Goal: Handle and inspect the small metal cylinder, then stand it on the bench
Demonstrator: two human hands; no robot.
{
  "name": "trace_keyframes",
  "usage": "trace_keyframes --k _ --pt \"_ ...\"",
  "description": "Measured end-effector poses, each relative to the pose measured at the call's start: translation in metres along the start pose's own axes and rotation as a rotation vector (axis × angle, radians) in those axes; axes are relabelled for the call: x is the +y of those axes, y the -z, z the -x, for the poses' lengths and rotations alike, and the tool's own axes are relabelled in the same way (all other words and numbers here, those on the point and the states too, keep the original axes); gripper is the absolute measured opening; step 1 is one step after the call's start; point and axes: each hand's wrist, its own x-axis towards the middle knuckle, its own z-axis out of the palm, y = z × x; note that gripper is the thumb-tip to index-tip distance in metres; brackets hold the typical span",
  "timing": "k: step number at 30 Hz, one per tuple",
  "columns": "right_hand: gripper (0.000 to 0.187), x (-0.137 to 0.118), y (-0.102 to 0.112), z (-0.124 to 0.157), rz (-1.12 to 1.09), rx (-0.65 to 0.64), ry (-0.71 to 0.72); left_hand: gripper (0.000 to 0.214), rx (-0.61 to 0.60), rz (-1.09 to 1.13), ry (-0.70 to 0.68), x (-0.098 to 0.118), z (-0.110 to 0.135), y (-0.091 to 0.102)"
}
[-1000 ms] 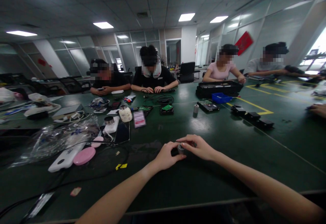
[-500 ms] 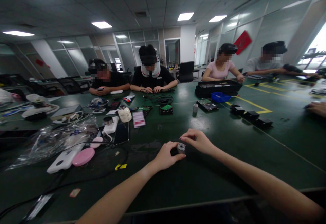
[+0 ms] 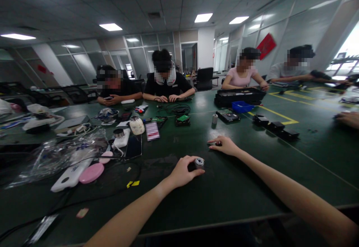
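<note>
My left hand [image 3: 185, 170] is closed around the side of a small silvery metal cylinder [image 3: 199, 163], thumb in front and fingers behind. The cylinder stands upright on the green table, its top face with a dark central hole turned up. Beyond it and to the right, my right hand [image 3: 226, 146] is low over the tabletop, thumb and index finger drawn close together and pointing left. Whatever lies between those fingertips is too small to make out. A second, similar metal cylinder [image 3: 214, 119] stands farther back, apart from both hands.
A hard drive [image 3: 228, 115], blue tray [image 3: 242, 107] and black blocks [image 3: 276, 126] lie to the back right. Left are a phone [image 3: 134, 148], pink round lid [image 3: 91, 173], plastic bags [image 3: 67, 153] and cables. Several people sit across the green table [image 3: 238, 198].
My right hand has moved away from the cylinder's top, rightward and farther back over the table. The left hand keeps its hold on the cylinder in the same place.
</note>
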Motion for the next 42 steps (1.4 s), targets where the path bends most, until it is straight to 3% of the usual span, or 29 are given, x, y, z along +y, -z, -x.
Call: trace_keyframes --k 6,10,14,17,36,42 --pt "0.03 -0.014 0.003 0.002 -0.073 0.004 -0.002 0.04 0.001 -0.007 -0.005 0.001 0.0 0.001" --pt "0.035 -0.051 -0.004 0.013 -0.191 0.017 0.024 0.04 0.003 -0.025 0.012 0.001 0.0 0.001" --pt "0.025 -0.093 -0.01 0.029 -0.332 -0.038 0.105 0.041 0.024 -0.058 0.033 -0.003 -0.001 -0.002" --pt "0.019 -0.111 -0.011 0.035 -0.421 -0.058 0.13 0.043 0.033 -0.063 0.029 -0.006 -0.001 -0.005" --pt "0.019 -0.119 -0.007 0.038 -0.229 0.04 0.24 0.042 0.028 -0.06 0.015 -0.008 -0.002 -0.004" --pt "0.023 -0.117 -0.007 0.038 -0.249 -0.027 0.211 0.041 0.033 -0.057 0.031 -0.006 -0.002 -0.005"
